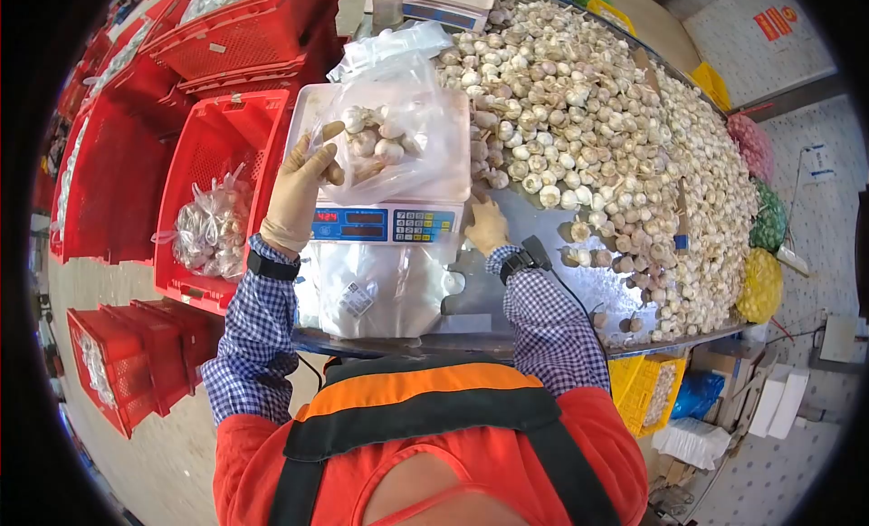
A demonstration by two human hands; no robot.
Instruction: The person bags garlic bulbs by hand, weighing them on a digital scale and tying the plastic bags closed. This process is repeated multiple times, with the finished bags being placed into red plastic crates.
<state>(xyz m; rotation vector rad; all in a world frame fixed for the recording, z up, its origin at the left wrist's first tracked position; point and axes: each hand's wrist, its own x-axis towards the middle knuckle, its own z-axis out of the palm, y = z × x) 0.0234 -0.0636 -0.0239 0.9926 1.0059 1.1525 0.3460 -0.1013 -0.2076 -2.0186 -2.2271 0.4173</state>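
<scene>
Left grip (pixel 303 186) on garlic bag (pixel 412 141) edge

my shiny steel table (pixel 548 225), big heap of white garlic bulbs (pixel 588 100) covering most of it, white digital scale with blue front (pixel 385 225) near my edge, flat clear plastic bags (pixel 371 295) in front

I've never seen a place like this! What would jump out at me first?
The huge heap of white garlic bulbs spread over the shiny metal table on the right. In the middle, the left hand holds a clear plastic bag of garlic on a white electronic scale. Bright red plastic crates stand at left.
</scene>
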